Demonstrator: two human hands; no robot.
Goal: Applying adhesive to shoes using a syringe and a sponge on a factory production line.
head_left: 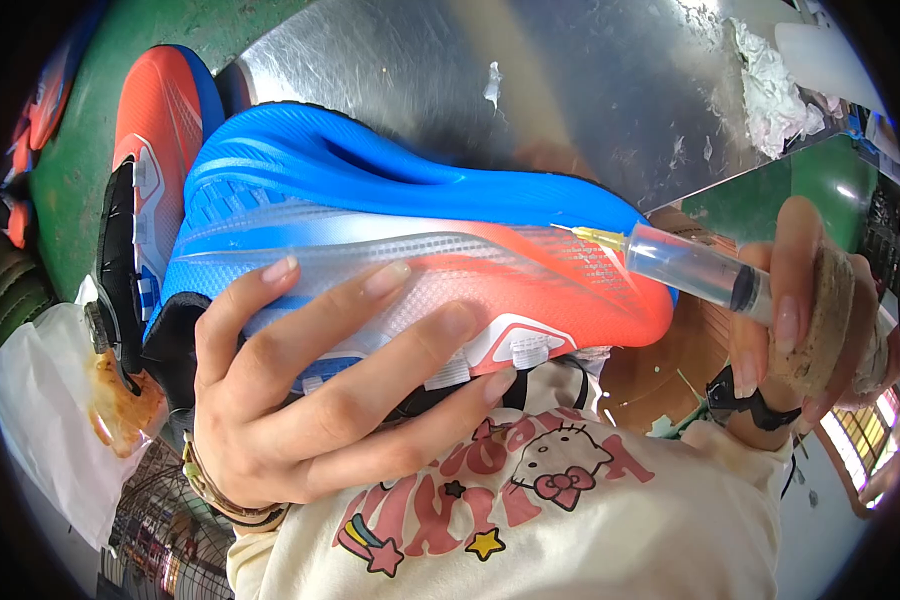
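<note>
syringe tip at the shoe's right end

at the far left a second shoe (155,150) in orange and blue lies on the green surface (75,170), with a white plastic bag (40,410) stained brown near it at the lower left. the left hand (300,390) is wrapped around the blue and orange shoe (420,250), fingers spread along its side and thumb tucked beneath, holding it up close to the chest with the blue sole edge turned away. the shoe's long axis runs left to right, blue at the left fading to orange at the right. behind it sits a scuffed metal sheet (530,80) with bits of white residue. further right, the right hand (800,320) is closed around a clear syringe (695,270), fingers curled over the barrel. the syringe lies roughly in line with the shoe, its yellowish needle pointing left and touching, or just short of touching, the orange end where upper meets sole; which of the two cannot be told. so the shoe lies directly left of the right hand, and that hand is the nearer one to the seam.
</note>
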